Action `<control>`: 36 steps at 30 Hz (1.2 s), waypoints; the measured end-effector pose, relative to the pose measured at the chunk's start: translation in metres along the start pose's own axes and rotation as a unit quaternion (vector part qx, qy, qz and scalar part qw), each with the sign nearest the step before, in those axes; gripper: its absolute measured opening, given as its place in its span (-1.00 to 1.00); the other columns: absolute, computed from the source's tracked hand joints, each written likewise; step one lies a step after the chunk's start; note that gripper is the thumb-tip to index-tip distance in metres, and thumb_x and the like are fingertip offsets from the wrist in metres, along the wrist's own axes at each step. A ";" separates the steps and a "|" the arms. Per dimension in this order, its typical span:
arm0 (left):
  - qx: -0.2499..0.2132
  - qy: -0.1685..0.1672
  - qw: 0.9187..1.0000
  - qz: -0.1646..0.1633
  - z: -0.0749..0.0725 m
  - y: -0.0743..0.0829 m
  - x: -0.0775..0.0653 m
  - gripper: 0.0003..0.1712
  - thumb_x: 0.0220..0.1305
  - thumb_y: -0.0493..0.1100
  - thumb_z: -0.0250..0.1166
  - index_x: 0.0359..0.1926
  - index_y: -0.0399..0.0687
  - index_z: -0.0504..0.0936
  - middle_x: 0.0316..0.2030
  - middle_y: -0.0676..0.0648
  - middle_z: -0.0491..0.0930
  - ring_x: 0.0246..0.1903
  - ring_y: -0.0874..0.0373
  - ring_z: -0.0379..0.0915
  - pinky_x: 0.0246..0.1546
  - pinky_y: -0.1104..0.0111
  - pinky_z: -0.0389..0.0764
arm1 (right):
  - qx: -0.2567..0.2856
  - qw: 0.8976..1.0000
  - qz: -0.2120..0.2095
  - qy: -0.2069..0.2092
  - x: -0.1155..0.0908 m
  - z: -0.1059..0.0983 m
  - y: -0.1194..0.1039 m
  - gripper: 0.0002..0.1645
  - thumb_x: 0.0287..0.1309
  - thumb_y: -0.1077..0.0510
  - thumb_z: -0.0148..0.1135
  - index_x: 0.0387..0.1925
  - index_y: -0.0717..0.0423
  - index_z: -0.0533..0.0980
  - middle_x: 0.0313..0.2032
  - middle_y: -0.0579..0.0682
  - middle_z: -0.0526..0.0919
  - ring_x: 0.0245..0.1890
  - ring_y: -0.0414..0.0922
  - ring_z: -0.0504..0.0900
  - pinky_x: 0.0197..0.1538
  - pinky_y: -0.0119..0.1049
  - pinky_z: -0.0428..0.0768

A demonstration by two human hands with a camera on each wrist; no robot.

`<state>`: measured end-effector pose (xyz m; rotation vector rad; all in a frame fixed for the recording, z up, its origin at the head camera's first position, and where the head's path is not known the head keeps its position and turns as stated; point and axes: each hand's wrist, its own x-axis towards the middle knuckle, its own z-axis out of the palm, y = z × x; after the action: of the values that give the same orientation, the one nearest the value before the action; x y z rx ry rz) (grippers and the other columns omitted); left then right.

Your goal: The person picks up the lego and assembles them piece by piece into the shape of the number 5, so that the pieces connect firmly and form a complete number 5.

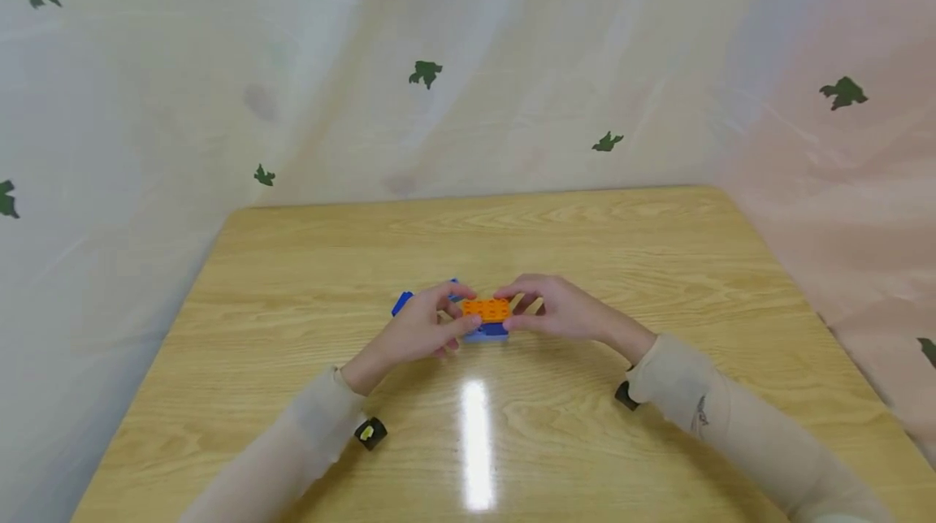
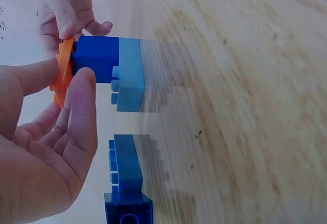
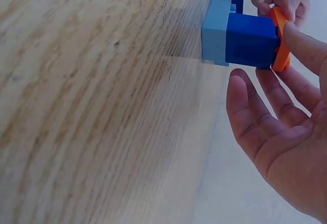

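An orange building brick (image 1: pixel 487 310), thin and studded on top, lies over a dark blue brick (image 2: pixel 97 58). In the left wrist view it tilts slightly, and dark blue studs show in the gap beneath it. Below the dark blue brick is a light blue brick (image 2: pixel 130 75) resting on the table. My left hand (image 1: pixel 422 326) pinches the orange brick's left end between thumb and fingers. At the opposite end, my right hand (image 1: pixel 561 309) holds it the same way, its lower fingers beside the dark blue brick in the right wrist view (image 3: pixel 250 40).
Left of the stack, partly behind my left hand, are more blue pieces: a blue brick (image 1: pixel 402 303) and another blue piece (image 1: pixel 454 287). The wooden table (image 1: pixel 292 263) meets a leaf-patterned cloth (image 1: pixel 512 125) at its back and sides.
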<state>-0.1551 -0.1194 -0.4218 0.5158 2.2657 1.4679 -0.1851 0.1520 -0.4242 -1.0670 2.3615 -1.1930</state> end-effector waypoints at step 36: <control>-0.031 -0.004 1.000 0.001 0.001 -0.004 0.004 -0.54 0.41 -0.12 0.35 0.23 -0.13 0.48 -0.32 -0.15 0.58 -0.57 -0.17 0.58 -0.58 0.30 0.63 | 0.090 0.994 0.056 -0.001 0.001 0.001 0.005 -0.50 0.29 0.06 0.39 0.21 0.11 0.58 0.08 0.02 0.67 -0.08 -0.01 0.72 -0.20 -0.16 0.74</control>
<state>-0.1579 -0.1184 -0.4264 0.5039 2.2073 1.5279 -0.1878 0.1524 -0.4289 -0.8661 2.2299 -1.3335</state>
